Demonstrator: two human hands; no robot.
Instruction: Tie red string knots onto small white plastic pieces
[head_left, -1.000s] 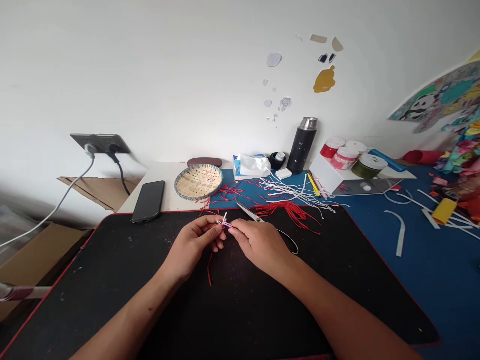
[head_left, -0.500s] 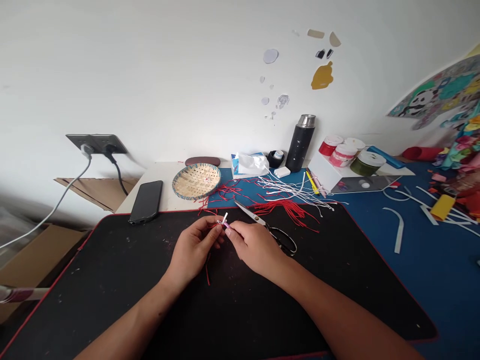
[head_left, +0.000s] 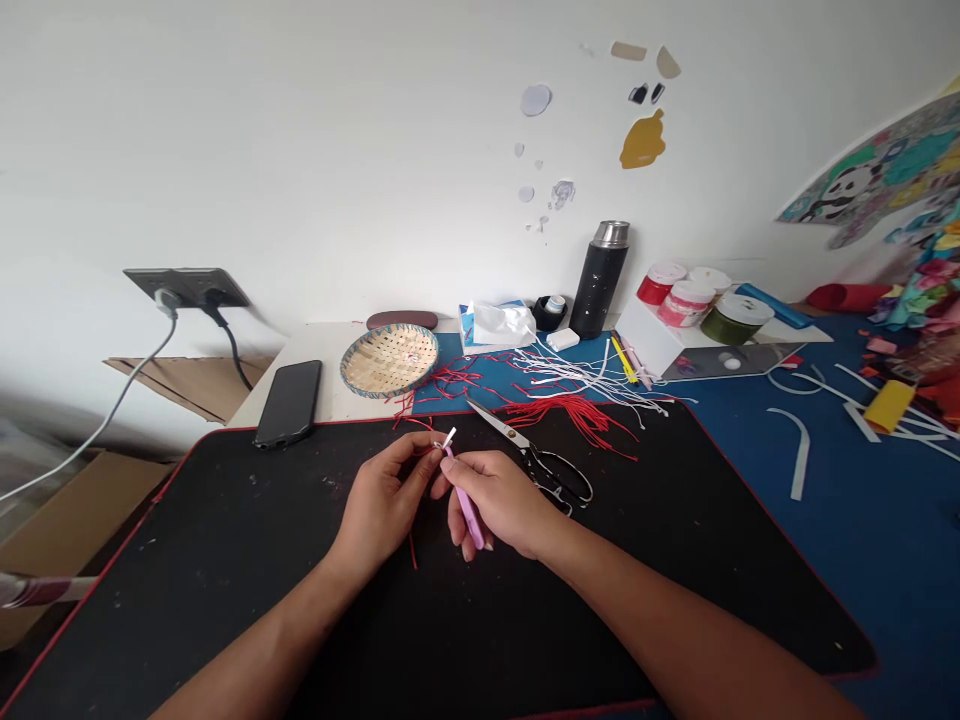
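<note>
Over the black mat [head_left: 225,560], my left hand [head_left: 386,495] is closed, its thumb and forefinger pinching a thin red cord [head_left: 413,550] whose tail hangs below the palm. A short white strip [head_left: 449,437] sticks up from the same pinch. My right hand [head_left: 506,495] is closed around a slim pink-purple tool [head_left: 469,515], wider at its near end; its exact kind is unclear. The tool's narrow tip meets the work at my left fingertips. Just behind my right hand lie scissors [head_left: 517,438] with black handles, blades pointing to the far left.
Bunches of red cords [head_left: 574,420] and white cords [head_left: 592,375] spread behind the scissors. A woven basket [head_left: 390,360] and a phone [head_left: 289,403] lie at the far left. Against the wall stand a tissue pack [head_left: 499,328] and a black flask [head_left: 600,280]; paint jars [head_left: 686,300] sit further right.
My right hand has turned, so the pink-purple tool's length now shows, slanting down toward me. My left hand keeps its pinch in nearly the same place. The view has shifted slightly.
</note>
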